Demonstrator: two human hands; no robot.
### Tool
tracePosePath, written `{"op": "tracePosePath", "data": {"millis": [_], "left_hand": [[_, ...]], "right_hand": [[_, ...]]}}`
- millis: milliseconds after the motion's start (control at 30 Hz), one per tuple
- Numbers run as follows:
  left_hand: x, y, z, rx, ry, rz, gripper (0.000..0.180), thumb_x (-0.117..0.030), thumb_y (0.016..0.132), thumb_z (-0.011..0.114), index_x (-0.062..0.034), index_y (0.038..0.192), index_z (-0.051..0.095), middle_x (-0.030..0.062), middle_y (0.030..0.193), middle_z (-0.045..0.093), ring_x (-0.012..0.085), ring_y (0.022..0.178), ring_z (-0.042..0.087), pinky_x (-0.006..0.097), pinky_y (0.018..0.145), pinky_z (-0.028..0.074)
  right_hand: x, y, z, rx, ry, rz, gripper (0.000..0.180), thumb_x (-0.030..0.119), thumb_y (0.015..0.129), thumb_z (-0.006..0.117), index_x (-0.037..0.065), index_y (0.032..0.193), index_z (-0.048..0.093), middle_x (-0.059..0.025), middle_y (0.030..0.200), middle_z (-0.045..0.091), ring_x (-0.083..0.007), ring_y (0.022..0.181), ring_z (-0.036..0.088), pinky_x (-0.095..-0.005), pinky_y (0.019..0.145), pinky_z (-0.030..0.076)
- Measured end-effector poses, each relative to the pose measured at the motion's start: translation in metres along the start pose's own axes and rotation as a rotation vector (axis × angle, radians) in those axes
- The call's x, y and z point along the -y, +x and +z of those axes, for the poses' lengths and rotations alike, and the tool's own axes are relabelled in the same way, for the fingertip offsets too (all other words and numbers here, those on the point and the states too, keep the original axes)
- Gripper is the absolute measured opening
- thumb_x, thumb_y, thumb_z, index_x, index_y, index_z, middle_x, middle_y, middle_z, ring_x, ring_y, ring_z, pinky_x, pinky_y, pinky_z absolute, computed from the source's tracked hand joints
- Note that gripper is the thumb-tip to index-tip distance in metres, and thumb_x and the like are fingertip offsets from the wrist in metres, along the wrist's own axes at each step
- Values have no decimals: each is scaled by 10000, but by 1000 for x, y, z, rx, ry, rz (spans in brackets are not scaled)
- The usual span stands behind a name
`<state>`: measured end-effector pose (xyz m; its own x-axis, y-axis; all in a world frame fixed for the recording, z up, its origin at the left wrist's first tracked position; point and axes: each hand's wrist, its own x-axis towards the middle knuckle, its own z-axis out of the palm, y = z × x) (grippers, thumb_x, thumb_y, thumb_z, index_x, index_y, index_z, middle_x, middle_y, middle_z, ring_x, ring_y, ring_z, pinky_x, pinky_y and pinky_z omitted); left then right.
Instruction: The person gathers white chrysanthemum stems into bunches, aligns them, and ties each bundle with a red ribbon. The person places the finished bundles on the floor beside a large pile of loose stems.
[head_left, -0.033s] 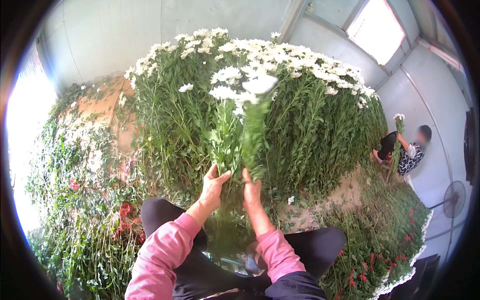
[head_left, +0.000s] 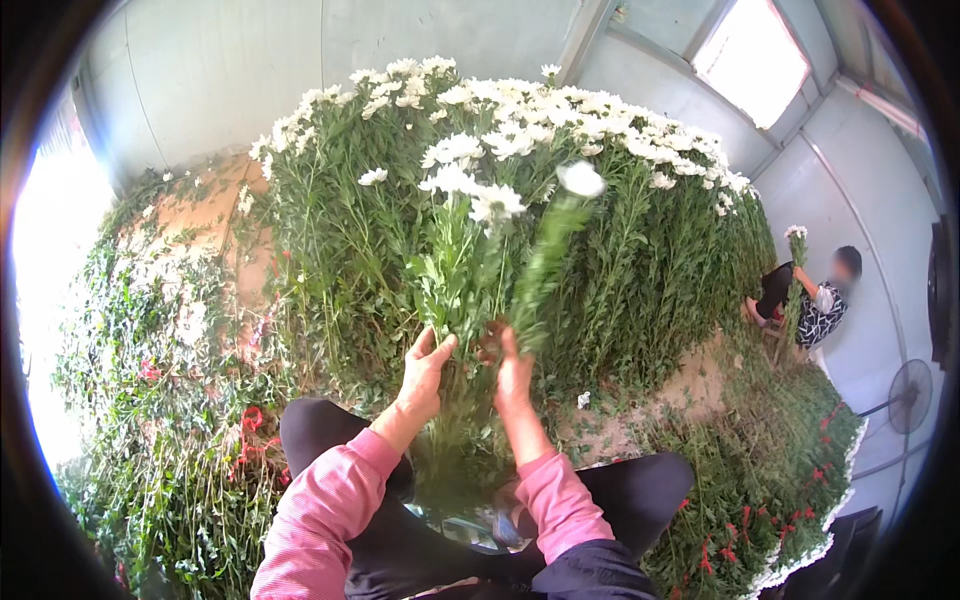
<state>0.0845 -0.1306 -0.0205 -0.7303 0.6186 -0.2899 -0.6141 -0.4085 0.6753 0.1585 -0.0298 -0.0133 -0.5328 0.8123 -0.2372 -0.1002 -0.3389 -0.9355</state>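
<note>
In front of my lap, my left hand (head_left: 424, 378) is closed around the stems of a small bunch of white chrysanthemums (head_left: 447, 268), held upright with the blooms away from me. Just to its right, my right hand (head_left: 514, 378) grips a chrysanthemum stem (head_left: 552, 258) whose white head leans to the right, apart from the bunch. That stem and its flower are smeared by motion. Behind both hands stands a wide, dense pile of white chrysanthemums (head_left: 640, 230), blooms at the top and leafy stems hanging toward me.
Loose stems and leaves (head_left: 170, 430) with red ties (head_left: 252, 418) cover the left side. At the lower right lie tied flower bundles (head_left: 740, 480). Another person (head_left: 825, 305) sits at the far right holding flowers, near a fan (head_left: 909, 397).
My right hand has shifted slightly right, and its chrysanthemum has swung away from the bunch, tilting right. My left hand and its bunch stay almost in place.
</note>
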Motion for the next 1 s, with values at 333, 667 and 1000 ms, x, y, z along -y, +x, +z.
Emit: {"op": "tracePosePath", "data": {"millis": [333, 667, 1000], "left_hand": [[7, 1, 2, -68, 216, 278, 218, -43, 933, 638, 1, 1147, 627, 12, 1046, 661, 89, 862, 597, 231, 740, 495], [31, -8, -9, -85, 69, 285, 331, -26, 951, 608, 11, 1280, 607, 14, 1171, 650, 83, 1000, 583, 228, 898, 456], [43, 3, -38, 73, 463, 10, 341, -52, 920, 633, 28, 1250, 597, 25, 1119, 651, 90, 965, 580, 247, 846, 470]], "right_hand": [[32, 69, 23, 474, -41, -218, 892, 395, 810, 821, 1, 1461, 356, -193, 1384, 539, -276, 1244, 532, -385, 1050, 424], [33, 70, 47, 242, 218, -212, 239, 66, 925, 625, -4, 1152, 651, -87, 1005, 728, -177, 861, 695, -320, 772, 568], [57, 59, 41, 418, 274, -97, 259, 97, 946, 634, 25, 1195, 633, -68, 1048, 715, -168, 879, 688, -321, 772, 570]]}}
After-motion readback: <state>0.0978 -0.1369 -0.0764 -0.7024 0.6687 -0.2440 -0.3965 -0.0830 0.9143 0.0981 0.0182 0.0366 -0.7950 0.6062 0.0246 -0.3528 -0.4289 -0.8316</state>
